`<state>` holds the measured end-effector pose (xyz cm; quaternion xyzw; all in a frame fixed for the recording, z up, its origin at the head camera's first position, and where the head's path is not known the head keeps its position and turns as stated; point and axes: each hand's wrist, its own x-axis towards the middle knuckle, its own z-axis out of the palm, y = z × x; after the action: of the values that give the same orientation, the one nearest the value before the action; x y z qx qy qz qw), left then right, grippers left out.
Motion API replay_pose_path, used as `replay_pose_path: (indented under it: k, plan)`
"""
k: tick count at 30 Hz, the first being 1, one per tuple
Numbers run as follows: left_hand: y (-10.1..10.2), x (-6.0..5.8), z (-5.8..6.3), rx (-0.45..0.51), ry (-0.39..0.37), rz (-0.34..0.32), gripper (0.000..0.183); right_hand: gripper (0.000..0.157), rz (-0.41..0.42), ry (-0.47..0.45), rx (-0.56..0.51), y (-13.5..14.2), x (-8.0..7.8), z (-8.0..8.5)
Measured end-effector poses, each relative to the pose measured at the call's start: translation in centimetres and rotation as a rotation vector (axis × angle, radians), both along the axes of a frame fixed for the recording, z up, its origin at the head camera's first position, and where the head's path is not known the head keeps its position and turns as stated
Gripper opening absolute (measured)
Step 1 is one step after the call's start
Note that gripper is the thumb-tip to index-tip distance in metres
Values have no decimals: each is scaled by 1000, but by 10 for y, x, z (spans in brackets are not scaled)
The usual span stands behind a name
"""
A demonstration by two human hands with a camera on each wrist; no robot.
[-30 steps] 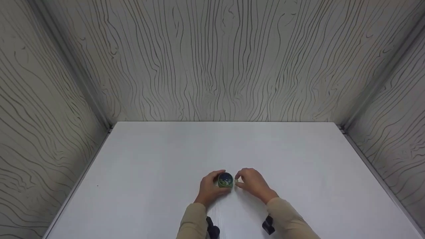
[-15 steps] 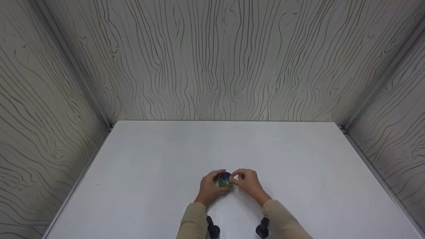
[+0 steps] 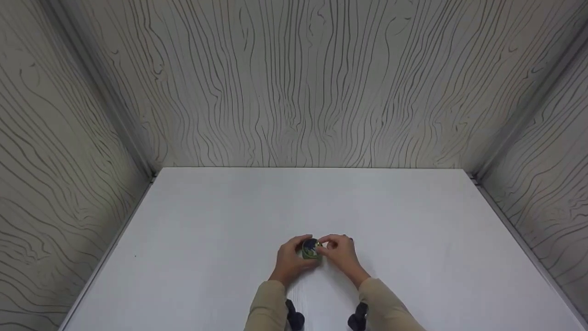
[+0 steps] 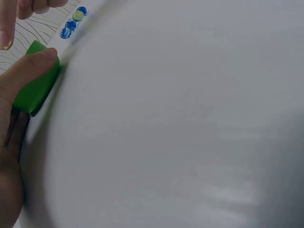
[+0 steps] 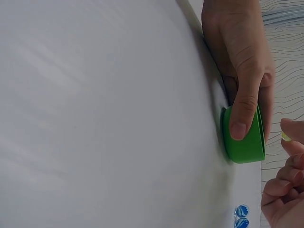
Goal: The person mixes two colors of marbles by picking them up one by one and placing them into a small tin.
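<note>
My left hand (image 3: 290, 263) grips a low round green container (image 5: 244, 142) from the side, its thumb lying along the wall. Seen from above in the head view, the container's top is dark blue with green and whitish patches. Over its right rim, my right hand (image 3: 342, 253) pinches a small yellowish glass marble (image 5: 285, 137) between thumb and index finger. In the right wrist view, the other fingers of that hand are curled. Several blue and yellow marbles (image 4: 71, 24) lie in a row on the tabletop close by the container; the head view does not show them.
A white tabletop (image 3: 220, 216) spreads around both hands. Pale panels with dark wood-grain lines enclose it at the back (image 3: 294, 92) and both sides. Black wrist cameras (image 3: 295, 317) sit below the beige sleeves (image 3: 267, 305).
My right hand has moved left with the marble, from beside the container to over its right rim. My left hand and the container have stayed in place.
</note>
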<state>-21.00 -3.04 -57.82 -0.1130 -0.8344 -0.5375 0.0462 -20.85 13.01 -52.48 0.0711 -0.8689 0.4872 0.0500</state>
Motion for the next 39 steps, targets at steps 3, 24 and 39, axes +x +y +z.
replay_pose_path:
  k: [3,24,39]
  plan:
    - [0,0,0,-6,-1,2,58,17,-5,-12,-14,-1,1,-2]
    - [0,0,0,-24,32,-19,57,18,-11,-69,-58,-3,1,-5]
    - [-2,-1,1,-31,69,-21,56,19,-2,-68,-68,-2,3,-6]
